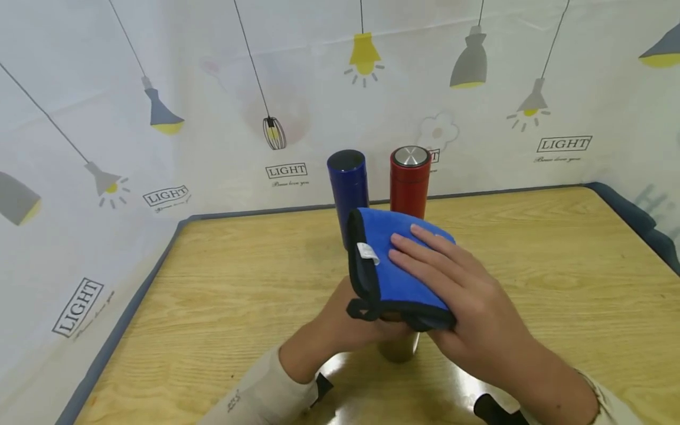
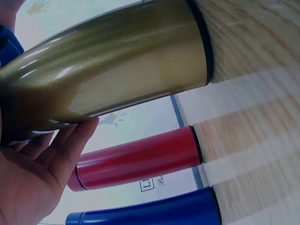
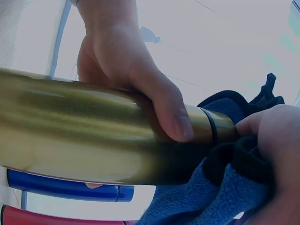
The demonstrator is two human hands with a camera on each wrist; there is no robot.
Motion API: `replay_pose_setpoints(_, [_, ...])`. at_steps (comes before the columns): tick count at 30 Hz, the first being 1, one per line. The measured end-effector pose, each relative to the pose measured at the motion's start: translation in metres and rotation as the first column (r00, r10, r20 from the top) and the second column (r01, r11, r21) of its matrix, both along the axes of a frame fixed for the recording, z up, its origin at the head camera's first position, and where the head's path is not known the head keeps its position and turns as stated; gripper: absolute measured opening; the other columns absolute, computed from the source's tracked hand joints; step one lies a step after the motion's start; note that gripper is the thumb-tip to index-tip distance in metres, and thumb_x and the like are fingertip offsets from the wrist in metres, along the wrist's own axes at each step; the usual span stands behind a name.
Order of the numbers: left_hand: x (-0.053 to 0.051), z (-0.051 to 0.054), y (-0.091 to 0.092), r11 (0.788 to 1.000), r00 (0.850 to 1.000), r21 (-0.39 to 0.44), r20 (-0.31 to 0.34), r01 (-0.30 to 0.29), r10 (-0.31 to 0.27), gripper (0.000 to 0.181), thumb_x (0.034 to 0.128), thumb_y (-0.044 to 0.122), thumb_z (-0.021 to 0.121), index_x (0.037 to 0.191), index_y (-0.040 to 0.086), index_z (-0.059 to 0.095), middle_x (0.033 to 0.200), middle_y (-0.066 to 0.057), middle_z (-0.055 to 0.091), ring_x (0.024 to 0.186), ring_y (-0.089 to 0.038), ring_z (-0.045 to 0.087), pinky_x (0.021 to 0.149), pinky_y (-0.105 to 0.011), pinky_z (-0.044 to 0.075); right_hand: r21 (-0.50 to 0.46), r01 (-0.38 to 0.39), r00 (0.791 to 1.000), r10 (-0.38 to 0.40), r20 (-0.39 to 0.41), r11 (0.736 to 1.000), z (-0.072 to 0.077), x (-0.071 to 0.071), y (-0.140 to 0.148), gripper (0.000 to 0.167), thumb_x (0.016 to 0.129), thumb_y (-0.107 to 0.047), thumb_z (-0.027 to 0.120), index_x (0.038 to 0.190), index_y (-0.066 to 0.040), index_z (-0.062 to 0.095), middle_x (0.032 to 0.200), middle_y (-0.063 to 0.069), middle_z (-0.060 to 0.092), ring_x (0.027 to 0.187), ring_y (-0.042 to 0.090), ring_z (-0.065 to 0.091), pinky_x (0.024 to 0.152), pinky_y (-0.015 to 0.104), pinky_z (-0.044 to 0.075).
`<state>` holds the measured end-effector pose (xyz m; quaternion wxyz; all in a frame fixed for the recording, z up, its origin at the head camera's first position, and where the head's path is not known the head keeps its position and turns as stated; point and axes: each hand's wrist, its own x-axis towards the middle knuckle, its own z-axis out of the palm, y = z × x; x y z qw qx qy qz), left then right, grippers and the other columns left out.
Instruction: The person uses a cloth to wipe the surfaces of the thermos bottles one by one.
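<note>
A gold vacuum flask (image 2: 122, 61) stands on the table, its lower body just showing below the hands in the head view. My left hand (image 3: 117, 61) grips its upper body, thumb across the near side. With my right hand (image 1: 473, 301) I hold a blue towel (image 1: 409, 260) with black edging over the flask's top. The fingers lie along the towel; in the right wrist view the thumb is by the gold cap (image 3: 224, 126). In the head view, the towel hides the cap and part of my left hand (image 1: 345, 321).
Behind the towel stand a blue flask (image 1: 347, 183) and, to its right, a red flask (image 1: 409, 183) with a silver-topped lid. The wooden table (image 1: 255, 283) ends at a white curtain (image 1: 212, 136) printed with lamps. Black straps (image 1: 494, 410) show near the wrists.
</note>
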<state>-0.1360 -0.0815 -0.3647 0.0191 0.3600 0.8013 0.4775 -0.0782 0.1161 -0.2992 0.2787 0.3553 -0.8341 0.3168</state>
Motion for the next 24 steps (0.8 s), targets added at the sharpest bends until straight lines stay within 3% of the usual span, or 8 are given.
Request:
replay_pose_setpoints(7, [-0.001, 0.001, -0.001, 0.998, 1.000, -0.061, -0.005, -0.026, 0.026, 0.097, 0.0731, 0.031, 0.089, 0.153, 0.024, 0.033, 0.148, 0.006, 0.049, 0.132, -0.008, 0.052, 0.109, -0.030, 0.046, -0.014, 0.001, 0.998, 0.000, 0.063, 1.000, 0.004, 0.002, 0.002, 0.060, 0.077, 0.003, 0.069, 0.135, -0.013, 0.063, 0.145, 0.002, 0.058, 0.145, 0.026, 0.041, 0.123, 0.027, 0.027])
replay_pose_setpoints(11, [-0.002, -0.001, -0.002, 0.998, 1.000, -0.054, -0.010, -0.018, 0.017, 0.094, 0.0732, 0.032, 0.088, 0.151, 0.025, 0.036, 0.146, 0.005, 0.051, 0.131, -0.009, 0.053, 0.109, -0.031, 0.047, -0.041, -0.025, 0.999, 0.026, 0.041, 0.999, 0.004, 0.003, 0.002, 0.056, 0.078, 0.002, 0.069, 0.132, -0.012, 0.065, 0.141, 0.003, 0.061, 0.144, 0.026, 0.043, 0.122, 0.026, 0.027])
replay_pose_setpoints(15, [-0.006, -0.009, -0.005, 0.997, 0.990, -0.073, -0.140, 0.019, -0.030, 0.093, 0.0750, 0.030, 0.087, 0.152, 0.016, 0.036, 0.148, -0.002, 0.051, 0.134, -0.014, 0.052, 0.111, -0.033, 0.045, -0.093, -0.067, 0.996, 0.061, -0.069, 0.993, 0.004, 0.001, -0.001, 0.033, 0.096, -0.017, 0.061, 0.128, -0.009, 0.067, 0.134, 0.005, 0.066, 0.140, 0.027, 0.048, 0.121, 0.026, 0.030])
replay_pose_setpoints(17, [-0.010, -0.014, -0.008, 0.993, 0.954, -0.114, -0.292, 0.037, -0.069, 0.087, 0.0746, 0.028, 0.087, 0.147, 0.009, 0.043, 0.145, -0.008, 0.054, 0.134, -0.019, 0.053, 0.112, -0.034, 0.044, -0.107, -0.080, 0.990, 0.066, -0.123, 0.991, 0.004, 0.001, -0.003, 0.035, 0.103, -0.030, 0.055, 0.127, -0.008, 0.067, 0.132, 0.006, 0.067, 0.138, 0.028, 0.050, 0.121, 0.028, 0.031])
replay_pose_setpoints(20, [-0.013, -0.020, -0.011, 0.987, 0.860, -0.162, -0.502, 0.011, -0.092, 0.076, 0.0717, 0.025, 0.088, 0.136, 0.000, 0.054, 0.138, -0.015, 0.059, 0.130, -0.027, 0.056, 0.112, -0.038, 0.045, -0.102, -0.075, 0.984, 0.057, -0.167, 0.992, 0.002, 0.000, -0.006, 0.043, 0.104, -0.039, 0.050, 0.127, -0.008, 0.068, 0.131, 0.007, 0.068, 0.136, 0.029, 0.051, 0.122, 0.032, 0.031])
replay_pose_setpoints(21, [-0.013, -0.020, -0.011, 0.987, 0.853, -0.162, -0.512, 0.012, -0.095, 0.074, 0.0714, 0.024, 0.087, 0.134, 0.000, 0.056, 0.137, -0.016, 0.060, 0.130, -0.028, 0.056, 0.112, -0.038, 0.044, -0.097, -0.068, 0.985, 0.051, -0.166, 0.993, 0.001, 0.000, -0.006, 0.043, 0.104, -0.039, 0.050, 0.127, -0.008, 0.068, 0.132, 0.007, 0.067, 0.137, 0.029, 0.051, 0.122, 0.033, 0.030])
replay_pose_setpoints(23, [-0.012, -0.019, -0.010, 0.990, 0.891, -0.137, -0.446, 0.026, -0.085, 0.079, 0.0703, 0.023, 0.088, 0.138, 0.002, 0.053, 0.140, -0.014, 0.058, 0.132, -0.025, 0.055, 0.112, -0.037, 0.044, -0.085, -0.051, 0.988, 0.038, -0.151, 0.995, 0.000, -0.001, -0.007, 0.045, 0.104, -0.041, 0.049, 0.130, -0.008, 0.066, 0.135, 0.008, 0.065, 0.138, 0.030, 0.050, 0.123, 0.034, 0.028])
replay_pose_setpoints(24, [-0.011, -0.017, -0.009, 0.993, 0.927, -0.110, -0.366, 0.039, -0.077, 0.083, 0.0714, 0.021, 0.087, 0.143, 0.004, 0.048, 0.145, -0.012, 0.055, 0.135, -0.024, 0.052, 0.113, -0.037, 0.043, -0.080, -0.041, 0.990, 0.029, -0.141, 0.996, -0.001, -0.001, -0.007, 0.046, 0.104, -0.041, 0.048, 0.132, -0.009, 0.065, 0.136, 0.008, 0.064, 0.138, 0.030, 0.049, 0.123, 0.035, 0.028])
